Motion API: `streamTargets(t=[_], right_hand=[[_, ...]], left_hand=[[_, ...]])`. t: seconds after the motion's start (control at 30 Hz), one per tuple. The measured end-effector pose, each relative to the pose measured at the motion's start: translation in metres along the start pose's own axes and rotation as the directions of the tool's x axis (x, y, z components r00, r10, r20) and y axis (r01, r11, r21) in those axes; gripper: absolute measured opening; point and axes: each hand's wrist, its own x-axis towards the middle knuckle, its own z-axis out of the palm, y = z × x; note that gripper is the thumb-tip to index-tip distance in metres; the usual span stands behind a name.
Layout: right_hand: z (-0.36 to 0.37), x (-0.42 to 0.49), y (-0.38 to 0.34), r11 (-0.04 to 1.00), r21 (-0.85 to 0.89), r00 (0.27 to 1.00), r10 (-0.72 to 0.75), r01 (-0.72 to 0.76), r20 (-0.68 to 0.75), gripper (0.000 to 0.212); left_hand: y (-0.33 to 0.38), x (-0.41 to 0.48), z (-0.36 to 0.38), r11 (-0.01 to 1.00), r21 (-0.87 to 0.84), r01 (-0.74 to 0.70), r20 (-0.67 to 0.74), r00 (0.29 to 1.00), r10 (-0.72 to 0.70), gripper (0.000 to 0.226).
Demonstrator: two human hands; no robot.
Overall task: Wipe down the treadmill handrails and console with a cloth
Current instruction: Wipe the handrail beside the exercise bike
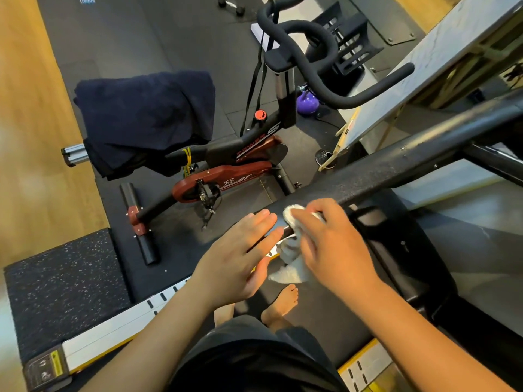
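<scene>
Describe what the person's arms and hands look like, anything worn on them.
Both forearms are bare right up to the bottom edge of the picture; no sleeve shows. The left hand and right hand have no gloves, and no rings, watch or wristband are visible. Fingernails look short and unpainted. No markings can be seen on either arm.

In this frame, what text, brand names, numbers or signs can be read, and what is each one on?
"S": large white letter on the exercise bike frame.
Red lettering below it on the frame: blurred, unreadable.
White script and logo on the red chain guard: unreadable.
Blue print on the floor mat: too blurred.
Yellow warning sticker on the treadmill's corner: too small.
</scene>
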Motion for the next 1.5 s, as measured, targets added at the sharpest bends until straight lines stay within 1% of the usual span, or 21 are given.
streamTargets(t=[0.07, 0.13, 0.23, 0.27, 0.37, 0.43, 0.47, 0.53, 0.6, 0.67, 0.7, 0.77, 0.87, 0.93, 1.0, 1.1, 1.2, 1.27, 1.33, 1.43, 1.5], right_hand=[[-0.009, -0.001, 0.023, 0.998, -0.001, 0.998, 0.056, -0.056, -0.028, 0.037], [-0.015, 0.012, 0.04, 0.984, -0.052, 0.983, 0.166, -0.171, -0.084, 0.029], [-0.009, 0.037, 0.029, 0.949, -0.133, 0.955, 0.272, -0.287, -0.119, 0.025], [-0.005, 0.04, 0.017, 0.953, -0.154, 0.963, 0.243, -0.26, -0.12, 0.024], [0.008, 0.022, -0.016, 0.99, -0.13, 0.997, 0.048, -0.054, -0.055, 0.027], [0.01, -0.002, -0.014, 0.998, -0.07, 1.0, -0.01, 0.01, -0.007, 0.036], [0.007, -0.01, -0.003, 0.999, -0.045, 1.0, -0.012, 0.011, -0.022, 0.041], [-0.003, -0.013, 0.025, 0.998, -0.019, 0.995, 0.053, -0.054, -0.086, 0.045], [-0.009, 0.001, 0.043, 0.987, -0.03, 0.976, 0.153, -0.159, -0.154, 0.036], [-0.006, 0.018, 0.035, 0.967, -0.053, 0.952, 0.236, -0.25, -0.194, 0.026], [-0.001, 0.025, 0.023, 0.965, -0.073, 0.95, 0.233, -0.252, -0.206, 0.024], [0.008, 0.028, -0.005, 0.977, -0.097, 0.968, 0.17, -0.19, -0.187, 0.023], [0.018, 0.006, -0.026, 0.992, -0.016, 0.991, 0.127, -0.128, -0.031, 0.027], [0.009, -0.006, -0.015, 0.993, 0.013, 0.993, 0.114, -0.114, -0.037, 0.033], [-0.004, -0.001, 0.008, 0.986, -0.045, 0.985, 0.158, -0.161, -0.07, 0.031], [-0.014, 0.027, 0.025, 0.93, -0.153, 0.942, 0.322, -0.333, -0.092, 0.022], [-0.005, 0.039, -0.003, 0.947, -0.186, 0.965, 0.257, -0.261, -0.047, 0.018], [0.006, 0.033, -0.031, 0.977, -0.121, 0.983, 0.179, -0.173, 0.035, 0.015], [0.014, 0.026, -0.048, 0.99, 0.0, 0.986, 0.137, -0.138, 0.099, 0.012], [0.013, 0.006, -0.038, 0.996, 0.058, 0.996, 0.07, -0.073, 0.048, 0.014], [0.006, -0.005, -0.014, 0.996, 0.053, 0.996, 0.079, -0.077, -0.037, 0.032]], left_hand=[[-0.001, -0.002, 0.001, 1.0, 0.002, -0.017, 0.01, 1.0, 0.017, 0.063], [-0.001, -0.003, 0.001, 1.0, -0.003, -0.015, 0.012, 1.0, 0.015, 0.065], [0.0, -0.002, 0.001, 1.0, -0.018, -0.001, 0.001, 1.0, 0.001, 0.065], [0.001, -0.002, 0.001, 1.0, -0.019, 0.004, -0.003, 1.0, -0.004, 0.065], [0.002, -0.004, 0.003, 1.0, -0.022, 0.003, -0.027, 1.0, -0.003, 0.061], [0.0, -0.006, 0.0, 1.0, -0.017, -0.017, -0.033, 0.999, 0.017, 0.053], [-0.001, -0.007, -0.002, 1.0, -0.007, -0.021, -0.027, 0.999, 0.021, 0.05], [-0.001, -0.007, -0.006, 1.0, 0.012, -0.016, 0.002, 1.0, 0.016, 0.048], [0.001, -0.007, -0.008, 1.0, 0.013, -0.001, 0.036, 0.999, 0.001, 0.048], [0.003, -0.007, -0.008, 1.0, 0.013, 0.01, 0.056, 0.998, -0.011, 0.046], [0.004, -0.007, -0.009, 1.0, 0.02, 0.016, 0.066, 0.998, -0.018, 0.046], [0.005, -0.006, -0.011, 0.999, 0.033, 0.026, 0.09, 0.996, -0.029, 0.045], [0.004, -0.006, -0.015, 0.999, 0.031, 0.028, 0.109, 0.994, -0.031, 0.045], [0.002, -0.005, -0.017, 0.999, 0.005, 0.031, 0.106, 0.994, -0.032, 0.042], [0.0, -0.005, -0.017, 0.999, -0.012, 0.052, 0.073, 0.996, -0.051, 0.038], [0.001, -0.011, -0.015, 0.993, -0.036, 0.116, 0.007, 0.993, -0.116, 0.036], [0.008, -0.018, -0.01, 0.983, -0.061, 0.175, -0.051, 0.983, -0.178, 0.036], [0.013, -0.02, -0.006, 0.975, -0.078, 0.207, -0.05, 0.976, -0.211, 0.038], [0.014, -0.02, -0.005, 0.966, -0.096, 0.238, -0.038, 0.969, -0.243, 0.038], [0.014, -0.021, -0.012, 0.959, -0.098, 0.265, -0.026, 0.963, -0.268, 0.035], [0.013, -0.02, -0.018, 0.966, -0.083, 0.245, -0.01, 0.969, -0.247, 0.034]])
